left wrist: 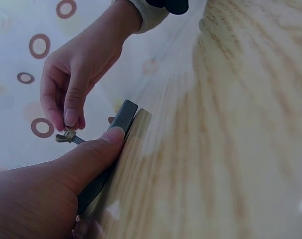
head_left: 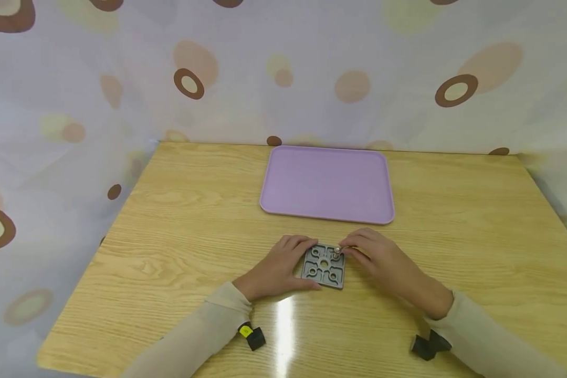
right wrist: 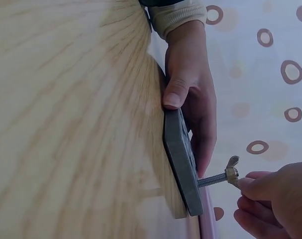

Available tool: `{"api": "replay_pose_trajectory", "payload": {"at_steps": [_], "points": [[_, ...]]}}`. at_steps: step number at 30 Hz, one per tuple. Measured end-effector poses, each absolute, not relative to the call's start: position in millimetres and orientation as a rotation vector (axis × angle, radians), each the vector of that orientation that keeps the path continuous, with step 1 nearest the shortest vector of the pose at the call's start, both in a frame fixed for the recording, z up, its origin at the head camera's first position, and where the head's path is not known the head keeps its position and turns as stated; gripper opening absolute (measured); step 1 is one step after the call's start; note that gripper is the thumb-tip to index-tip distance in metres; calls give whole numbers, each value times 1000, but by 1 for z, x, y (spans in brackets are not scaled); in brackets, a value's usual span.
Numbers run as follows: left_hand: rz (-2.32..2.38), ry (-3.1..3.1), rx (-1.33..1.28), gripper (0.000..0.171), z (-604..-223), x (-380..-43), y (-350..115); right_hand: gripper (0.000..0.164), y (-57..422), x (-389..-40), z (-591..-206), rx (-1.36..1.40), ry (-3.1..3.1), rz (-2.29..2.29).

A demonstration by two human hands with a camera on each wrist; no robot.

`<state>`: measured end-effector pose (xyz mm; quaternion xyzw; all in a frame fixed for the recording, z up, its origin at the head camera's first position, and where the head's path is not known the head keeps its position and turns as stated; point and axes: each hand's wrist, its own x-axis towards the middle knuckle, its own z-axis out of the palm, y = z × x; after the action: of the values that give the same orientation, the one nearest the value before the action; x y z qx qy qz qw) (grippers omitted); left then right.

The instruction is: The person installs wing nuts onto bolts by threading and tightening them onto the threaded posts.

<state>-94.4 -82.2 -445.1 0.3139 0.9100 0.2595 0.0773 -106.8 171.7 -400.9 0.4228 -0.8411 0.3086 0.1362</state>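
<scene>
A square grey metal plate [head_left: 323, 270] with round bosses and raised ribs lies flat on the wooden table. My left hand [head_left: 276, 266] grips it from the left, thumb along the near edge and fingers at the far edge. From the plate's far right corner a threaded bolt [right wrist: 212, 180] stands up, carrying a brass-coloured wing nut [right wrist: 232, 175] near its top end. My right hand [head_left: 382, 260] pinches one wing of that nut between thumb and index finger. In the left wrist view, the wing nut [left wrist: 66, 136] shows beyond my left thumb, with the bolt's lower part hidden.
A lilac tray [head_left: 328, 184] lies on the table [head_left: 193, 210] behind the plate. Patterned cloth [head_left: 245, 79] hangs along the back and left sides of the table. Black wrist-worn devices [head_left: 430, 345] hang below both sleeves.
</scene>
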Motion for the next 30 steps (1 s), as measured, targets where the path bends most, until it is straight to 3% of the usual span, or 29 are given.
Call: {"api": "replay_pose_trajectory", "payload": {"at_steps": [12, 21, 30], "points": [[772, 2719, 945, 95, -440, -92, -82, 20, 176, -103, -398, 1203, -2572, 911], [776, 2699, 951, 95, -436, -88, -83, 17, 174, -104, -398, 1337, -2503, 1007], [773, 2695, 951, 94, -435, -90, -81, 40, 172, -105, -399, 1251, -2554, 955]]}}
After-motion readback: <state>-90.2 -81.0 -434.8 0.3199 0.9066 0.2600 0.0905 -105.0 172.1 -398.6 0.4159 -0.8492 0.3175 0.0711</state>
